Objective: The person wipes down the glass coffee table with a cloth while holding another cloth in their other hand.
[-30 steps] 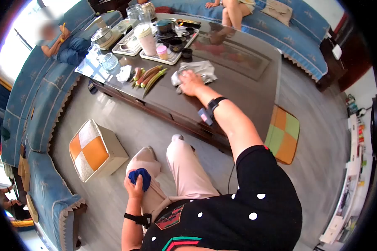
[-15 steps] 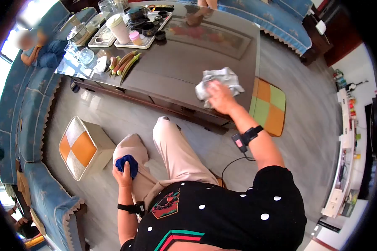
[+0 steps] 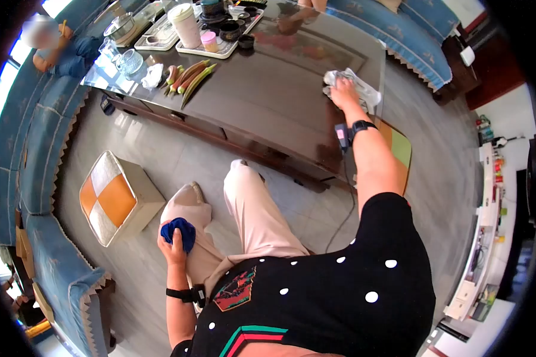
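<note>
Left hand (image 3: 171,250) grips one blue cloth (image 3: 183,232) before the desk (image 3: 262,107); right hand (image 3: 343,95) grips one white cloth (image 3: 366,92), shifted farther from the desk's near edge.

Head-worn view — forward, downward

Between the okra pods (image 3: 187,80) and the white cloth (image 3: 368,93) under the right hand (image 3: 343,94), a wide stretch of the dark coffee table (image 3: 274,98) gave room for sideways passing. Toward the far left, the tall tumbler (image 3: 184,27) and the pink-lidded jar (image 3: 209,41) on the tray (image 3: 223,53) stood in the way, with a small black cup (image 3: 246,41) just beside.
</note>
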A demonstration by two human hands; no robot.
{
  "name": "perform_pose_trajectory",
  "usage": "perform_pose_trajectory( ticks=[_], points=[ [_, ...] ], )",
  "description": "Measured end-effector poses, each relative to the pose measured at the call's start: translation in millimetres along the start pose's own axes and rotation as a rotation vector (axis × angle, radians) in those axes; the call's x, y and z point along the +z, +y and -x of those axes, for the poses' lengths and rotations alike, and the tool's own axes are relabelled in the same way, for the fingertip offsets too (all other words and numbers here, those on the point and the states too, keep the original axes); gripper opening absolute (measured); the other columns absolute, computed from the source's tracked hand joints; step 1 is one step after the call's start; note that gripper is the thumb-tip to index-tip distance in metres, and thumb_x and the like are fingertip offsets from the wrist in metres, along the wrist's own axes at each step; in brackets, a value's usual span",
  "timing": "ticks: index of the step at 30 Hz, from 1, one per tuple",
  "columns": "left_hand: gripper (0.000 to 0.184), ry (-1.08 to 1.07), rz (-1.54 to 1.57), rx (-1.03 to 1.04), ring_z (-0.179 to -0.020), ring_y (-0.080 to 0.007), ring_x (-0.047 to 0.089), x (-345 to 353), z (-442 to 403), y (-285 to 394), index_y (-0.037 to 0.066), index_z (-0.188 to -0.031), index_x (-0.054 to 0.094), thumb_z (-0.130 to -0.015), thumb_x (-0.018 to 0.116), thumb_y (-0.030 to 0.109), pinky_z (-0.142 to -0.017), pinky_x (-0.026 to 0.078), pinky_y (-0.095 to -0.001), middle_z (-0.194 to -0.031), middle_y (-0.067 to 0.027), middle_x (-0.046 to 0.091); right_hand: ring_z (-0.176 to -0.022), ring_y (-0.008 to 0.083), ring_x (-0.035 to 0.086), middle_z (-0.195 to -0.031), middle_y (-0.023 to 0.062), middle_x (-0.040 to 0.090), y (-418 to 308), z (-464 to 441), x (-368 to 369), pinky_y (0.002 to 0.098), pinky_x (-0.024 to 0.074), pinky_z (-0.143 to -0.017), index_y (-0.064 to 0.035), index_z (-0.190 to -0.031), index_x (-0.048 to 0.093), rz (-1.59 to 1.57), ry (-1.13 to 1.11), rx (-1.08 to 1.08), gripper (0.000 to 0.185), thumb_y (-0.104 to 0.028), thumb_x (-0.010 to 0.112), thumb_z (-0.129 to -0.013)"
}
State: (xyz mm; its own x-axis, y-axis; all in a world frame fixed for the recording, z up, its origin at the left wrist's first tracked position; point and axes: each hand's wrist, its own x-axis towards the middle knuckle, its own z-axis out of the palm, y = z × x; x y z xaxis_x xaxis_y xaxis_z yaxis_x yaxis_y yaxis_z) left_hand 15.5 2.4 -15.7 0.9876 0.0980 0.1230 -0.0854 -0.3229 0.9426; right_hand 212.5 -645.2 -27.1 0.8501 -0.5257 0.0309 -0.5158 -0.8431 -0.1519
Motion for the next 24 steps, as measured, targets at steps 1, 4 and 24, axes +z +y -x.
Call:
perform_pose_trajectory(
  ticks=[1, 4, 24],
  points=[
    [0.034, 0.003, 0.001, -0.007, -0.089, -0.0185, 0.055, -2, -1, -2, -0.004, -0.102, 0.057, -0.082, 0.062, 0.024, -0.085, 0.043, -0.0327, -0.095, -0.0094, 0.061, -0.139, 0.0315, 0.022, -0.151, 0.0089, 0.027, -18, -7, 11, 0.055, 0.0294, -0.107, -0.0144, -0.137, 0.042, 0.044, -0.012, -0.043, 0.051, -0.035, 0.046, -0.091],
    [0.035, -0.013, 0.004, -0.022, -0.09, -0.0184, 0.055, -3, -2, -7, -0.004, -0.102, 0.057, -0.082, 0.061, 0.024, -0.086, 0.043, -0.0324, -0.096, -0.0091, 0.06, -0.137, 0.0302, 0.025, -0.147, 0.0087, 0.033, -104, 6, 27, 0.0552, 0.0305, -0.106, -0.0138, -0.135, 0.044, 0.092, 0.024, -0.295, 0.049, -0.034, 0.046, -0.09],
    [0.029, -0.019, -0.078, 0.007, -0.087, -0.0176, 0.056, 1, 1, 6, -0.003, -0.101, 0.059, -0.083, 0.062, 0.02, -0.085, 0.044, -0.0316, -0.093, -0.0086, 0.061, -0.128, 0.033, 0.04, -0.135, 0.0173, 0.047, 7, 159, -20, 0.0414, 0.0293, -0.111, -0.0037, -0.13, 0.05, 0.052, 0.116, -0.4, 0.047, -0.022, 0.051, -0.087]
  ],
)
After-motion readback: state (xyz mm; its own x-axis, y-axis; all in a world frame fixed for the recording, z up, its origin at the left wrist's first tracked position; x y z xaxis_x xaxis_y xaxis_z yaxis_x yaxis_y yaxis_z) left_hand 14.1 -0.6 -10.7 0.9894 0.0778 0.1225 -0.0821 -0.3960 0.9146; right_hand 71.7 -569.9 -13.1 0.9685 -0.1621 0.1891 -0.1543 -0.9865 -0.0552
